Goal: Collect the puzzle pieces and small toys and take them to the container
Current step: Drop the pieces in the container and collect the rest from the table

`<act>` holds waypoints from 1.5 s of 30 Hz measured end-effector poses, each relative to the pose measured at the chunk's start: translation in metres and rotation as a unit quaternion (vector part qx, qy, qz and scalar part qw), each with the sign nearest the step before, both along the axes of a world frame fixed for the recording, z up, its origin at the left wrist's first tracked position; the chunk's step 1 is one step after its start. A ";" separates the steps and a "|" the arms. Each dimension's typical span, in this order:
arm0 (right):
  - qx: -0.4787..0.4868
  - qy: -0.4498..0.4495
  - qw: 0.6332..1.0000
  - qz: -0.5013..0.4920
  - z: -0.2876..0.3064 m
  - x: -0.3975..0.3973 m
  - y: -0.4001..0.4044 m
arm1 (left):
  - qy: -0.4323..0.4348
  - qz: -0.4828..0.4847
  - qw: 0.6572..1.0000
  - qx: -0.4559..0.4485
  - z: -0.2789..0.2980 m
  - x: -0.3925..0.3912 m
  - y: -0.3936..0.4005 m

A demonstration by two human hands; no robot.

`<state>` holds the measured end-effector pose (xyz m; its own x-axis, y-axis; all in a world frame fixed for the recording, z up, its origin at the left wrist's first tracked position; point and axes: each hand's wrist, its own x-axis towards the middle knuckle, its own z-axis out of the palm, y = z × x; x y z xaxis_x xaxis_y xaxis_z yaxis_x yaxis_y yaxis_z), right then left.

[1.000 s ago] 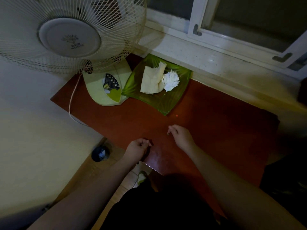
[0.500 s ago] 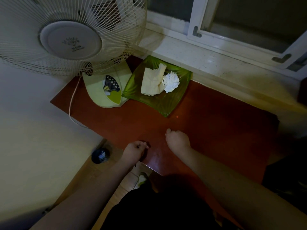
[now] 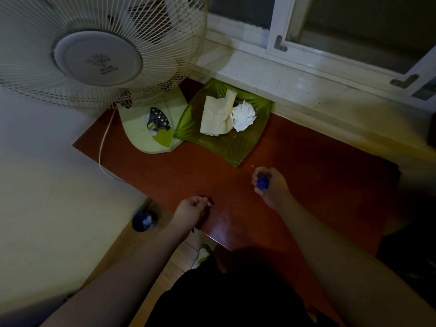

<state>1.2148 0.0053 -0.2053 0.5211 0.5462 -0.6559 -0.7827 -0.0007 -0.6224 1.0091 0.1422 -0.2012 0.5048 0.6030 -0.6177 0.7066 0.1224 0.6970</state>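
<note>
My right hand (image 3: 271, 187) hovers over the red-brown table (image 3: 318, 180), fingers curled round a small blue toy (image 3: 262, 182). The hand is just below the near corner of a green glass tray (image 3: 245, 147). That tray holds a folded beige paper (image 3: 215, 116) and a crumpled white tissue (image 3: 244, 115). My left hand (image 3: 192, 210) sits at the table's near edge with fingers curled around something small and dark (image 3: 208, 203); what it is cannot be made out.
A white desk fan (image 3: 96, 60) with a pale green base (image 3: 151, 131) stands at the table's far left, its cord trailing off the edge. A window sill (image 3: 306, 90) runs behind. A dark round container (image 3: 144, 220) sits on the floor at the left.
My right hand has moved right and away from me and turned, so the blue toy in its grip now shows. My left hand has stayed in place.
</note>
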 end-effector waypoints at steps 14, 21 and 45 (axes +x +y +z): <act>-0.452 -0.587 0.583 0.333 -0.004 0.028 0.042 | 0.000 0.035 0.999 0.006 -0.006 -0.006 -0.006; -0.447 -0.626 0.483 0.419 -0.007 0.020 0.042 | -0.007 0.052 0.999 0.009 -0.003 -0.013 -0.004; 0.079 0.193 0.958 -0.199 0.027 0.000 -0.065 | 0.001 -0.022 0.999 -0.032 -0.005 0.024 -0.043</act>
